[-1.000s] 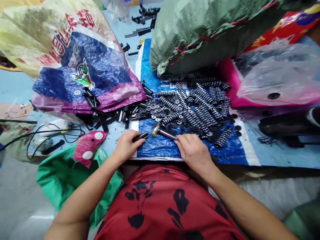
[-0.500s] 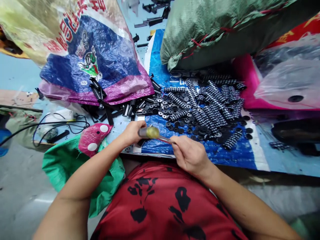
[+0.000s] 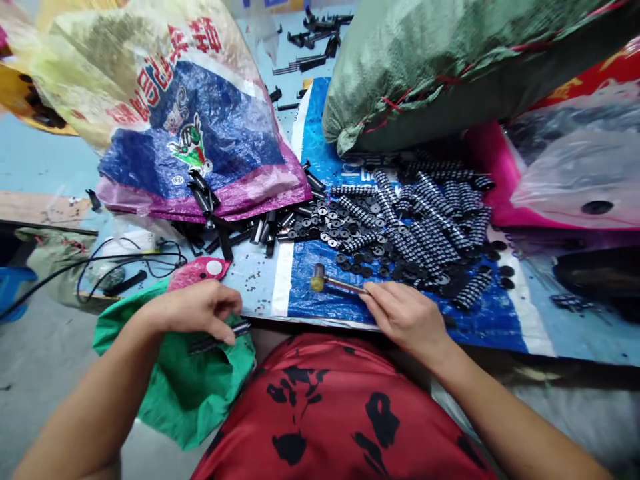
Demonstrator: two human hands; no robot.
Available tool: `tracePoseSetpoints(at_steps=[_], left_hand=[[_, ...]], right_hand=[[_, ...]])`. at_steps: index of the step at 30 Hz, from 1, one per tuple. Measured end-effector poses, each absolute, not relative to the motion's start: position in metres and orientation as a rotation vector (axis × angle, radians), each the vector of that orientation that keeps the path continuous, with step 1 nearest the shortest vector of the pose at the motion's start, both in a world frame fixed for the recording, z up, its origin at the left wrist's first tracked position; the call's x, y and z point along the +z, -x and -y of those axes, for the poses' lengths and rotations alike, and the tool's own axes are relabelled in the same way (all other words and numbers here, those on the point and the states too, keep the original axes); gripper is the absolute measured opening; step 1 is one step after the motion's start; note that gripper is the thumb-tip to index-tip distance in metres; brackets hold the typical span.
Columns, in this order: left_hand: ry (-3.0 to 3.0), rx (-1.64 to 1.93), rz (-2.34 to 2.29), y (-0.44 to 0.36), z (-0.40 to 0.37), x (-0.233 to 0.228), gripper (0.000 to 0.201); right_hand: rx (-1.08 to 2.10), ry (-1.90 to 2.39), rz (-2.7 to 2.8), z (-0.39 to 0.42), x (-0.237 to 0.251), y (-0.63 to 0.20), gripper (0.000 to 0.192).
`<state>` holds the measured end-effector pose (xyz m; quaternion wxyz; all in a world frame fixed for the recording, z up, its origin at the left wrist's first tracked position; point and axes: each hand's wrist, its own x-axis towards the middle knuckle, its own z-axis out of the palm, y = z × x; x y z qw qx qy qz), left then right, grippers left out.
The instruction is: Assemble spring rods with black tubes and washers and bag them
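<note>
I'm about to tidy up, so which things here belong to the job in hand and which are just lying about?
Likely in the job:
hammer, held in the right hand
black part, held in the left hand
green bag, under the left hand

Apparently just lying about:
black cable
pink piece with white spots

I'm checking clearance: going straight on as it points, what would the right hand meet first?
The right hand would probably meet the loose black discs first, though depth is unclear.

A hammer [image 3: 337, 283] and heaped black parts [image 3: 433, 233] mark a workshop.
</note>
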<state>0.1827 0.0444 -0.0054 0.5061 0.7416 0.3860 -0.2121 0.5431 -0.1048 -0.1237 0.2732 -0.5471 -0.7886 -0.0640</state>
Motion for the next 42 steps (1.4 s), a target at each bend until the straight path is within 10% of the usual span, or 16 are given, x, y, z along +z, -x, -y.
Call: tracePoseSetpoints(at_steps=[6, 18, 24, 28, 36, 42], left_hand=[[-2.139, 0.282, -1.626, -0.21, -0.08, -0.028, 0.045], [-2.45, -0.11, -1.968, -0.26, -0.117, -0.048, 0.027], [-2.491, 0.862, -1.882, -0.231, -0.097, -0.029, 0.021], [-1.938, 1.375, -1.61, -0.24, -0.079, -0.026, 0.017], [-0.805, 1.068, -0.848, -0.3, -0.027, -0.05, 0.02], [-0.999, 0.87, -0.938, -0.321, 0.004, -0.07, 0.033]], right_hand=[[-0.069, 1.492, 2.087, 0.079, -0.123, -0.539, 0.022], [0.057, 2.225, 2.049, -0.048, -0.086, -0.579, 0.024], [0.05, 1.641, 1.669, -0.015, -0.084, -0.591, 0.019], [0.613, 1.4, 1.14, 0.017, -0.09, -0.579, 0.031], [1.562, 0.916, 0.262, 0.032, -0.083, -0.522, 0.058], [1.612, 0.934, 0.326, 0.051, -0.077, -0.498, 0.069]])
